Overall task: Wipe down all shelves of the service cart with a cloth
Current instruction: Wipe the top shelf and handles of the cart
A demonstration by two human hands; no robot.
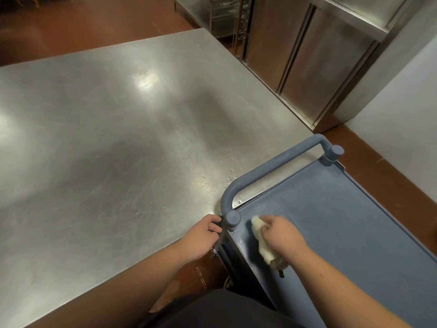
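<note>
One cloth (262, 242) lies under the right hand's (281, 235) curled, gripping fingers on one cart (343, 221) shelf; left hand (201, 235) fingers grip its corner post (232, 220).

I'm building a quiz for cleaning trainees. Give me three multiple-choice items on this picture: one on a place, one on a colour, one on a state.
1. Where does the cloth lie?
A. on the steel table
B. on the cart's top shelf
C. on the floor

2. What colour is the cart's handle?
A. red
B. yellow
C. blue-grey

3. What is the left hand doing?
A. holding the cart at its corner post
B. wiping with a second cloth
C. hanging idle

Answers:
1 B: the right hand presses the cloth on the top shelf, near the corner.
2 C: the handle matches the blue-grey shelf.
3 A: its fingers curl at the corner post, beside the steel table.
</note>
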